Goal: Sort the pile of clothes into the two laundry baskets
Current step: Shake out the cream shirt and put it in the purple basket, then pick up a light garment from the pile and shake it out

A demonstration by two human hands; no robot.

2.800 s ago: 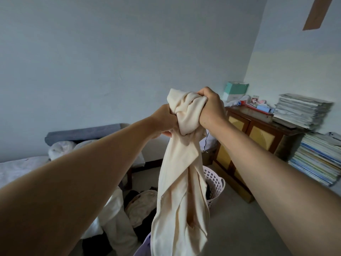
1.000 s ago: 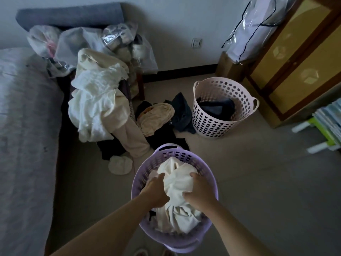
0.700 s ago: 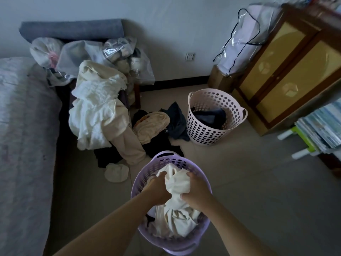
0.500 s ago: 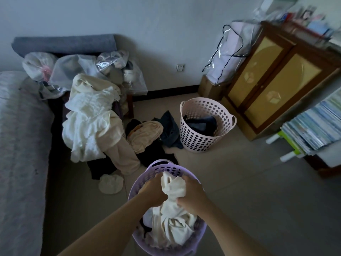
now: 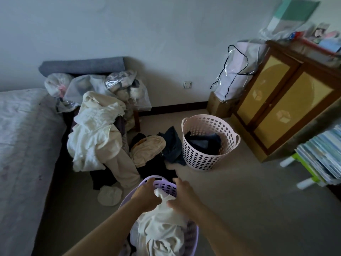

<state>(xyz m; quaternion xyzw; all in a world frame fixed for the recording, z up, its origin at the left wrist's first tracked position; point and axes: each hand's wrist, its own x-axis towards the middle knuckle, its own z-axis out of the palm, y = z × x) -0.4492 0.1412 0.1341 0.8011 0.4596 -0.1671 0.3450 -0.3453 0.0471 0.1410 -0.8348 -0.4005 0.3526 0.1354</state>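
Sorting step: looks like a cream garment [image 5: 162,224] just went into the purple basket [image 5: 193,235], so this drop is basically done.
Left hand [image 5: 145,195]: loose, fingers spread, hovering over the cloth, gripping nothing.
Right hand [image 5: 184,196]: same deal, fingers relaxed and apart, nothing pinched.
Next move: probably a reach forward to the pile [image 5: 96,137] for another piece, then a light-or-dark call.
Purple basket: cream stuff heaped to the rim.
Pink basket [image 5: 203,157]: darks only, sitting low inside.
Pile: lights draped near the bed [image 5: 24,145], darks on the floor between the baskets.
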